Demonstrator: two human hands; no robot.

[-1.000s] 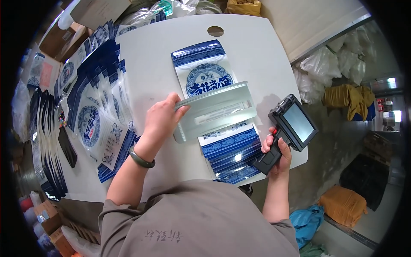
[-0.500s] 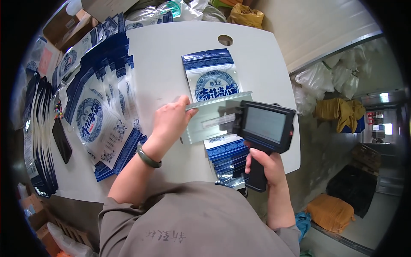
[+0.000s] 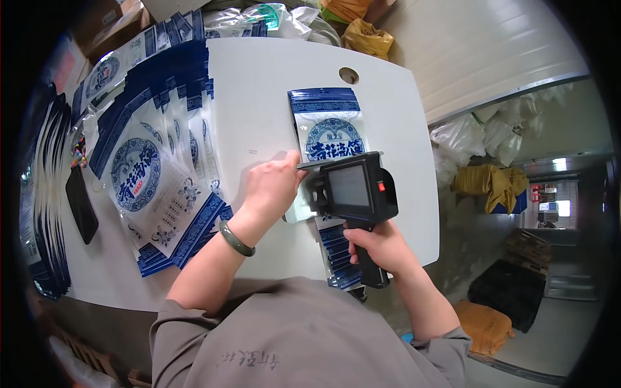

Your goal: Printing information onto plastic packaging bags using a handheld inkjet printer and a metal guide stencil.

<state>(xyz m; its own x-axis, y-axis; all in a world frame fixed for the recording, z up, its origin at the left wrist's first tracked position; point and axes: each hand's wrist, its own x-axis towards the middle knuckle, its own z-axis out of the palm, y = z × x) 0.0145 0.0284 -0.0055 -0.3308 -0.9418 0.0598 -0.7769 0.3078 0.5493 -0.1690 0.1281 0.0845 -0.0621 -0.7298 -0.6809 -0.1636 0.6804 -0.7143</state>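
My right hand (image 3: 383,247) grips the pistol handle of a black handheld inkjet printer (image 3: 350,189) with a grey screen and a red button on its side. The printer's head rests on or just over a pale flat guide plate (image 3: 299,211), covering most of it; contact cannot be made out. My left hand (image 3: 270,187), a dark bangle on its wrist, pinches the plate's upper left corner. Under the plate lies a neat stack of blue-and-white printed pouches (image 3: 328,123). Its lower end (image 3: 343,253) fans out toward me.
Many more fanned pouches (image 3: 152,165) cover the left of the white table (image 3: 249,84). A black phone (image 3: 81,205) with a beaded strap lies among them. The table has a round hole (image 3: 348,75) at the far right. Sacks (image 3: 482,326) sit on the floor to the right.
The printer has moved left across the plate and turned, hiding more of it. My left hand stays on the plate's corner. The whole view has shifted slightly.
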